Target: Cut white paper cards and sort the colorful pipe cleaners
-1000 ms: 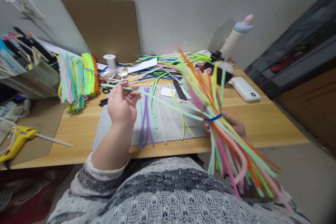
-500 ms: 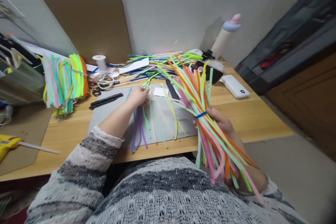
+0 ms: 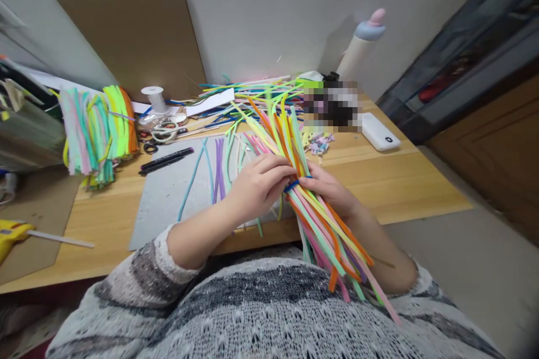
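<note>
Both forearms come in from the lower edge, sleeves of a grey-and-white knit pushed back, and meet over the near edge of the desk (image 3: 412,190). The right hand (image 3: 332,193) is curled round a thick bundle of pipe cleaners (image 3: 314,210), gripping it at the middle where a blue band (image 3: 292,184) ties it. The left hand (image 3: 259,185) lies against the same spot from the other side, its fingers bent and pressed on the stems just above the band, thumb and fingertips pinching among them.

The bundle slants from upper left to lower right, its top ends fanning out over the desk and its lower ends hanging past the desk edge over the person's lap. The stems are thin, fuzzy and straight, in orange, pink, mint, yellow and purple.

Under the hands a grey mat (image 3: 164,196) lies flat on the wooden top, with loose purple, blue and green stems (image 3: 219,165) laid side by side on it. A black marker (image 3: 166,158) rests at the mat's far edge, and a second bundle (image 3: 96,134) stands further left.
</note>
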The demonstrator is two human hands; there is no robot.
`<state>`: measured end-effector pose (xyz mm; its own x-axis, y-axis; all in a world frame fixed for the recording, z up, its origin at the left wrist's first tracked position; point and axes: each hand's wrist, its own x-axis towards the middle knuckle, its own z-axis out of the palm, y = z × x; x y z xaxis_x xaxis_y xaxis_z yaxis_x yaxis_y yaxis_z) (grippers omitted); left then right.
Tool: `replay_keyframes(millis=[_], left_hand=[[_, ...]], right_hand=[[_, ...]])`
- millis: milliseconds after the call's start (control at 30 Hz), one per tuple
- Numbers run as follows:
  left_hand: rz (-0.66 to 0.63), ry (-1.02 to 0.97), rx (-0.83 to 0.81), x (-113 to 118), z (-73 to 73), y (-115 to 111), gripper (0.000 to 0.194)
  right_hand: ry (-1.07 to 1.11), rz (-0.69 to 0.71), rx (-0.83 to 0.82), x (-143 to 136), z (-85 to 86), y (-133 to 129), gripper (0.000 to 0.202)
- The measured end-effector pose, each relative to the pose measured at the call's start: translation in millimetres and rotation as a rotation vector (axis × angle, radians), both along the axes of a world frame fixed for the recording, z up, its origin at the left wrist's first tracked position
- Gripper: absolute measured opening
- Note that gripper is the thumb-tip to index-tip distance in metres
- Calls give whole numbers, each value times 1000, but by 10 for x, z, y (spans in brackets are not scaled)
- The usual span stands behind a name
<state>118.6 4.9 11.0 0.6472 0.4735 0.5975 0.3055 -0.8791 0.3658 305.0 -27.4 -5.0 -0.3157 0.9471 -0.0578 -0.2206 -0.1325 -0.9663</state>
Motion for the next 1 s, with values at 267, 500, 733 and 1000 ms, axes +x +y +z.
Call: replay_keyframes(millis=[267,500,733,1000], left_hand=[[43,-87,-133,-45,-25,-77,29],[206,-595,-619,54,-93,-170,31],[224,-930,-1149,83,-71,-118,36],[216,-1089,-1351,83,-96,-137,48]], right_hand=[[63,76,-7,15,45,-56,57],[5,80,-36,-28,21,-66,58],[-123,86,-5,-77,22,-77,55],[15,36,-82,-64,-11,-100,60]])
